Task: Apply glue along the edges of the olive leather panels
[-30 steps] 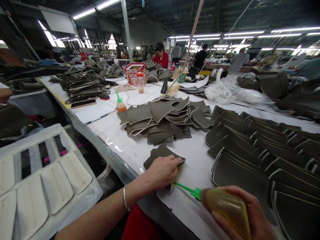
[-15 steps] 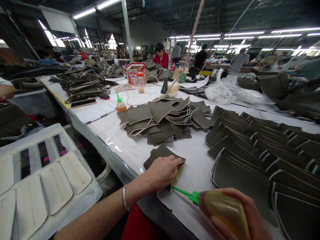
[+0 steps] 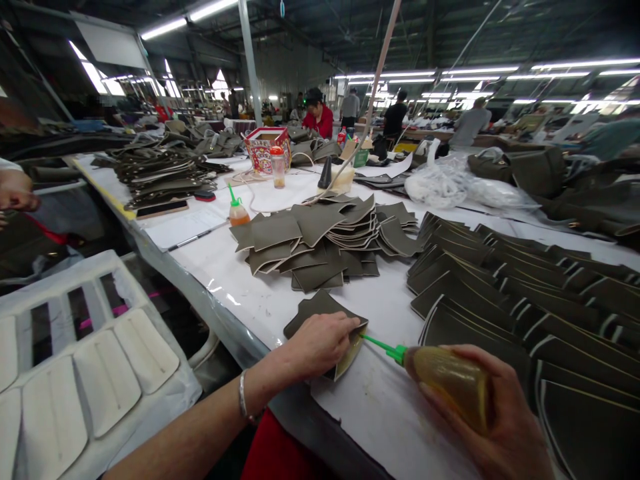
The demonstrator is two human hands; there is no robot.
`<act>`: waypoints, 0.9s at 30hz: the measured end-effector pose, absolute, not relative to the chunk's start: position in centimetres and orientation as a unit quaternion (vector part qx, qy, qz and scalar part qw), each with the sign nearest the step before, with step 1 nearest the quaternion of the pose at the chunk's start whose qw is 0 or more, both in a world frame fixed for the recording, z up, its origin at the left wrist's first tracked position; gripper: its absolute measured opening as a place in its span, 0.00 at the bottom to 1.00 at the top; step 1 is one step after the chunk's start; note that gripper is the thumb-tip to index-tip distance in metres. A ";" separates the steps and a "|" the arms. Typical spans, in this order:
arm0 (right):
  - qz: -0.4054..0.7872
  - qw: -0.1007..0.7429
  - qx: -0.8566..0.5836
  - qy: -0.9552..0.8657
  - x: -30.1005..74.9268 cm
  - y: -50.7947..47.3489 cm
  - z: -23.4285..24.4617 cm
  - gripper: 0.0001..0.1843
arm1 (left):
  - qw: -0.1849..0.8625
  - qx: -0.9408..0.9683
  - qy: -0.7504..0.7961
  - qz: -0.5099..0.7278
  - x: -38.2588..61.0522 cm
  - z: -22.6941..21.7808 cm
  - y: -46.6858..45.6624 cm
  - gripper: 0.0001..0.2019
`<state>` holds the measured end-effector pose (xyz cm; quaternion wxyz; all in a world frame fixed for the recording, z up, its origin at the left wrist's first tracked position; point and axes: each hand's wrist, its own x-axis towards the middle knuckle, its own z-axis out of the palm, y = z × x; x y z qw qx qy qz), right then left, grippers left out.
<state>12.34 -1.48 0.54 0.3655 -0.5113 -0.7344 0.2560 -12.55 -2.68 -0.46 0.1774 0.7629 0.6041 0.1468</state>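
My left hand (image 3: pixel 320 343) presses down on an olive-green leather piece (image 3: pixel 313 310) lying at the near edge of the white table (image 3: pixel 270 303), fingers curled over its lifted flap. My right hand (image 3: pixel 500 427) grips a squeeze bottle of amber glue (image 3: pixel 447 380). Its green nozzle (image 3: pixel 383 345) points left and touches the flap's inner edge beside my left fingertips.
A loose heap of cut olive pieces (image 3: pixel 325 243) lies beyond, and rows of overlapped larger panels (image 3: pixel 500 293) fill the right. A second glue bottle (image 3: pixel 237 210), a pen, a phone and stacked parts sit farther left. A rack with pale pieces (image 3: pixel 85 373) stands at the left. People work behind.
The bottle's nozzle has moved up along the flap's edge, from its near corner toward my left fingertips. My left hand has stayed on the piece.
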 end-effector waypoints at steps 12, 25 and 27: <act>0.248 0.355 -0.509 -0.744 12.1 -0.3 1.2 0.26 | 0.186 0.762 0.602 0.150 -12.5 -0.1 -2.7 0.21; 0.724 0.388 -0.510 -0.257 16.3 -0.2 -0.6 0.44 | 0.162 0.666 0.683 0.254 -13.8 0.5 -3.6 0.18; 0.743 0.416 -0.516 -0.095 17.1 -0.3 -0.4 0.37 | 0.096 0.595 0.761 0.239 -14.4 0.5 -3.9 0.18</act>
